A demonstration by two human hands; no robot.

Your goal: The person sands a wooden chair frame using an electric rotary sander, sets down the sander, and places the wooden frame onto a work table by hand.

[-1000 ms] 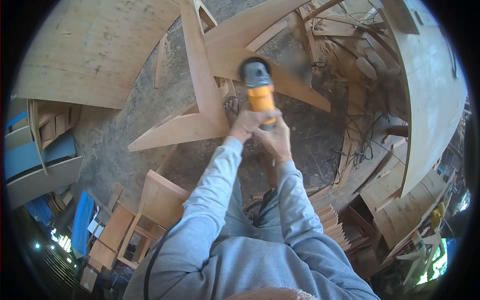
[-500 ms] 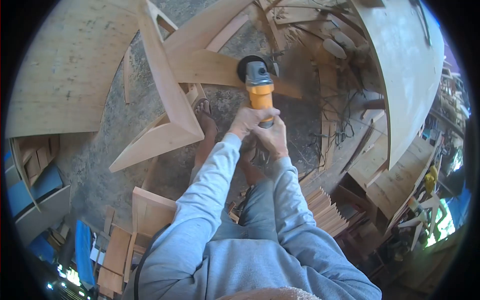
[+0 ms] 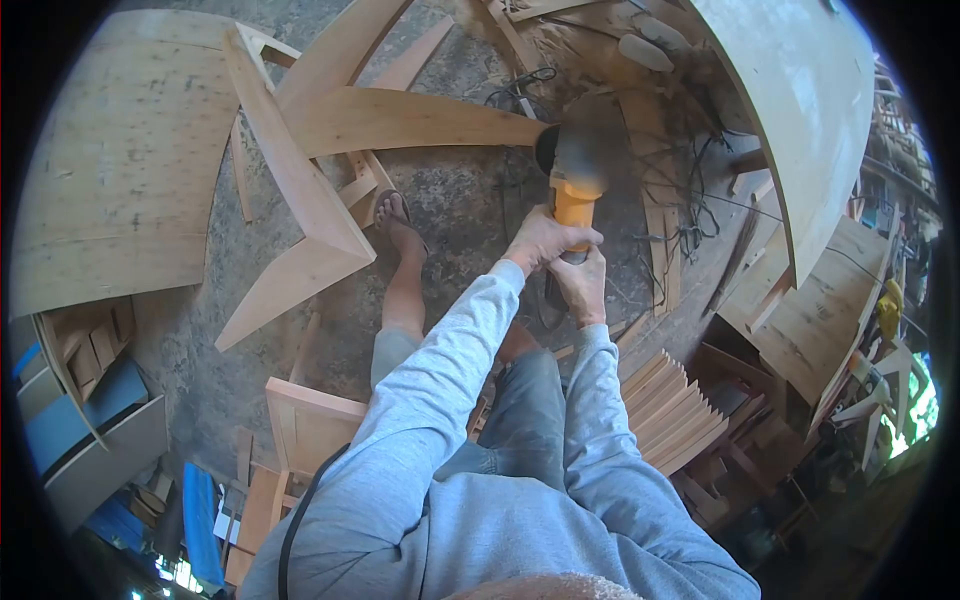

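Both my hands are wrapped round the yellow body of an angle grinder (image 3: 574, 200). My left hand (image 3: 545, 238) grips it from the left, and my right hand (image 3: 583, 283) closes on its rear end, just below. The grinder's dark disc (image 3: 546, 150) is at the right tip of a long, tapering wooden piece (image 3: 420, 118); whether they touch I cannot tell. A grey blur of dust hides the grinder's head. That piece belongs to an angular wooden frame (image 3: 300, 185) standing on the floor to the left.
A sandalled foot (image 3: 392, 210) stands beside the frame. Cables (image 3: 690, 235) tangle on the concrete floor at right. A large curved panel (image 3: 800, 110) rises there, with stacked wooden strips (image 3: 675, 410) nearer me. A broad plywood sheet (image 3: 120, 160) lies at left.
The grinder and both hands have shifted right along the tapering piece to its tip. The view has shifted too, so the frame appears further left. Dust now blurs the grinder's head.
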